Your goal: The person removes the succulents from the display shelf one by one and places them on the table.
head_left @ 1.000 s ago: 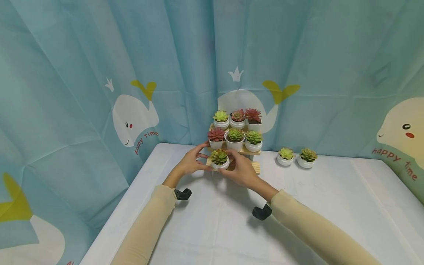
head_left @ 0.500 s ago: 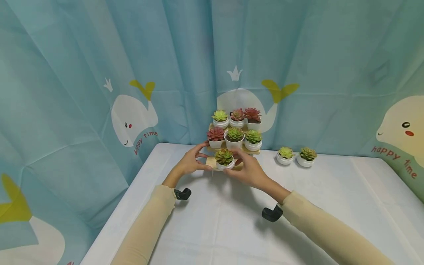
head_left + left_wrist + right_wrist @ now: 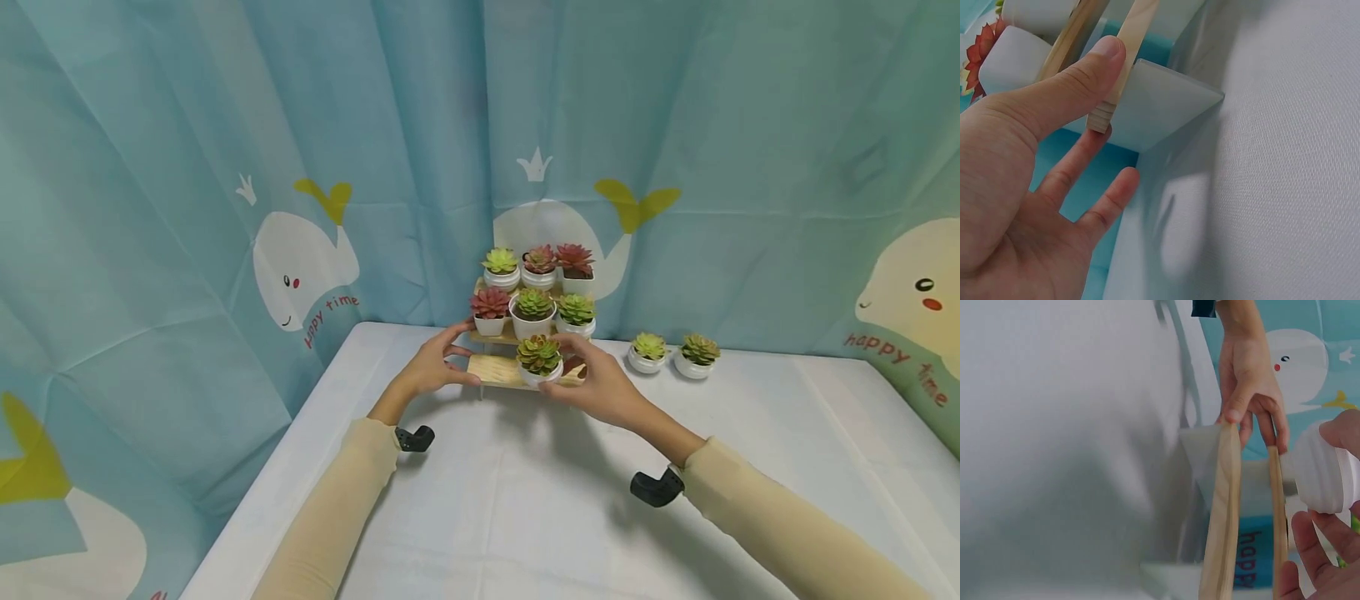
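A white pot with a green, red-tipped succulent (image 3: 539, 356) is in my right hand (image 3: 603, 389), thumb at its front and fingers at its far side. It overlaps the bottom board of a tiered wooden plant stand (image 3: 495, 369); in the right wrist view the white ribbed pot (image 3: 1321, 472) appears off to one side of the boards. My left hand (image 3: 432, 367) grips the stand's left end. In the left wrist view, its thumb (image 3: 1094, 69) lies along the bottom board (image 3: 1135, 37), with a fingertip at the board's end and other fingers extended.
On the middle tier stand a red succulent (image 3: 491, 310) and two green ones; the top tier bears one green (image 3: 500, 268) and two reddish. Two more potted succulents, one light green (image 3: 648, 352) and one darker (image 3: 697, 356), stand on the white-covered table right of the stand. A curtain (image 3: 420, 167) hangs behind.
My right hand has carried the potted succulent rightward along the bottom tier, from its left end to near its middle, exposing the bare board. My left hand has stayed at the stand's left end.
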### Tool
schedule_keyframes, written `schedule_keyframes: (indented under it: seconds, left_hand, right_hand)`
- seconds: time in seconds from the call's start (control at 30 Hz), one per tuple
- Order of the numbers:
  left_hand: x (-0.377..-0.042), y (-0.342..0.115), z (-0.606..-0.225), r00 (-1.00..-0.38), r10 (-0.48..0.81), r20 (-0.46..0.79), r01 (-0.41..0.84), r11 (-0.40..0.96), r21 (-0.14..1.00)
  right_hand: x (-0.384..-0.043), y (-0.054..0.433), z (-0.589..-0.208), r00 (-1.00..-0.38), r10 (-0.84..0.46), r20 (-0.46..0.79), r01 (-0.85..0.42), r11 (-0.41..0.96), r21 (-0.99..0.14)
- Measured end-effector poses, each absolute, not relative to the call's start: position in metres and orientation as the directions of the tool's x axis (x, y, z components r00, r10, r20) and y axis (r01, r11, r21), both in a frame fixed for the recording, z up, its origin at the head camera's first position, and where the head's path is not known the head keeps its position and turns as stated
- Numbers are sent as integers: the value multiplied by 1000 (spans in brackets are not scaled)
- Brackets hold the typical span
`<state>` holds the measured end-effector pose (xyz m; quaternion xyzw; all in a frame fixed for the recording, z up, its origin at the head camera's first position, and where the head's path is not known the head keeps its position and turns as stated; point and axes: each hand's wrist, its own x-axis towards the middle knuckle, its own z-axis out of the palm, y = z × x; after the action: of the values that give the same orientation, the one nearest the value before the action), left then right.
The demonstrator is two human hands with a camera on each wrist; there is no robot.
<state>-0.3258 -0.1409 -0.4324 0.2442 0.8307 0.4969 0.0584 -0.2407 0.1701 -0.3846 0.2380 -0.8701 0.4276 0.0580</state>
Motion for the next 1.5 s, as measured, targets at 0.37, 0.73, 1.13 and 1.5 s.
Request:
schedule_keyframes:
  seconds: [0.37, 0.73, 1.13, 1.5]
  left_hand:
    - [-325, -140, -431, -885, 448, 128, 320, 384, 866]
    - [-325, -140, -432, -886, 447, 120, 309, 378, 872]
    - [-326, -140, -432, -884, 452, 120, 312, 381, 870]
    - [-326, -141, -432, -884, 452, 119, 306, 368, 878]
  right_hand:
    - [-240, 215, -379, -901, -324, 288, -428, 556, -713]
    - [-232, 266, -369, -934, -240, 265, -358, 632, -687]
    - [-221, 324, -366, -938, -159, 309, -332, 673, -661]
    - [-213, 368, -373, -947, -89, 309, -282, 690, -666]
